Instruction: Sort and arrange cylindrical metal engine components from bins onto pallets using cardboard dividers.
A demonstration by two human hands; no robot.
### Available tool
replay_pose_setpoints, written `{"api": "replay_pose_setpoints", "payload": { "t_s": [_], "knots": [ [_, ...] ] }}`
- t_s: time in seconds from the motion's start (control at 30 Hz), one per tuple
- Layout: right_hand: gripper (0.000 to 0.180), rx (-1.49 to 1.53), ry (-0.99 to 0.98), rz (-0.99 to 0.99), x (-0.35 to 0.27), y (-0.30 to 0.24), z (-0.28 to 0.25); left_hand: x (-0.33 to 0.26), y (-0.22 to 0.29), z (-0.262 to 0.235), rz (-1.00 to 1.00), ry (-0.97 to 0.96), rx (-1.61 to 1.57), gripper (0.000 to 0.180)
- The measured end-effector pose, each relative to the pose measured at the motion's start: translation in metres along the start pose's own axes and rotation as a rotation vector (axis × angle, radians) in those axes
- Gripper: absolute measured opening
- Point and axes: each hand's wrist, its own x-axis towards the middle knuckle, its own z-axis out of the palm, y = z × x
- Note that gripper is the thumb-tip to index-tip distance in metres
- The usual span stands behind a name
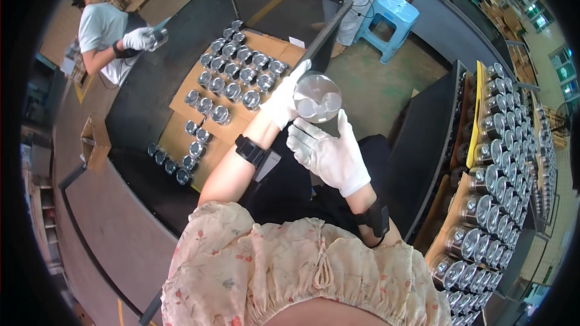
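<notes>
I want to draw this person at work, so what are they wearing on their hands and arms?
Both the left hand and the right hand wear white fabric gloves. Each wrist has a black band with a small boxy black device: the left wristband and the right wristband. The forearms are bare. Near the shoulders are gathered sleeves of cream cloth with small reddish flowers.

open dark bench (145,102) left of the piston rows (232,75); packed rack (495,163) blocks the right.

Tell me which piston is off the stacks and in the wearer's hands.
The piston held up at centre frame, left hand gripping its side, right hand just below it. The others sit on the cardboard or the right-side racks; a co-worker's glove holds another far left.
</notes>
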Motion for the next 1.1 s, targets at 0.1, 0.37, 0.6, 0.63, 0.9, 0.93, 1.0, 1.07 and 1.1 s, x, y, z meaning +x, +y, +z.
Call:
{"api": "replay_pose_setpoints", "payload": {
  "t_s": [0.1, 0.37, 0.6, 0.63, 0.9, 0.93, 1.0, 1.07, 1.1],
  "knots": [
    [0.083, 0.036, 0.063, -0.052, 0.009, 0.003, 0.009, 0.033, -0.005, -0.036, 0.04, -0.229, 0.137, 0.036],
    [0.068, 0.12, -0.163, -0.042, 0.03, -0.008, -0.014, -0.018, 0.023, -0.004, 0.504, -0.242, 1.033, 0.041],
    [0.088, -0.009, -0.113, -0.178, 0.031, -0.02, -0.019, -0.011, -0.002, -0.028, 0.652, -0.104, 0.873, 0.04],
    [0.088, -0.01, -0.114, -0.177, 0.032, -0.022, -0.021, -0.01, -0.012, -0.038, 0.585, -0.081, 0.536, 0.047],
    [0.076, -0.546, 0.046, -0.656, 0.038, -0.036, -0.036, -0.022, -0.051, -0.072, 0.347, -0.133, 0.263, 0.044],
    [0.077, -0.713, 0.105, -0.795, 0.045, -0.039, -0.048, -0.022, -0.057, -0.075, 0.332, -0.118, 0.241, 0.042],
    [0.083, -1.016, 0.302, -0.986, 0.049, -0.036, -0.044, -0.025, -0.057, -0.072, 0.301, -0.143, 0.232, 0.039],
    [0.084, -1.165, 0.32, -1.077, 0.048, -0.025, -0.039, -0.028, -0.058, -0.07, 0.257, -0.164, 0.222, 0.035],
    [0.084, -1.316, 0.335, -1.165, 0.048, -0.021, -0.038, -0.03, -0.06, -0.07, 0.254, -0.168, 0.223, 0.035]
  ]
}}
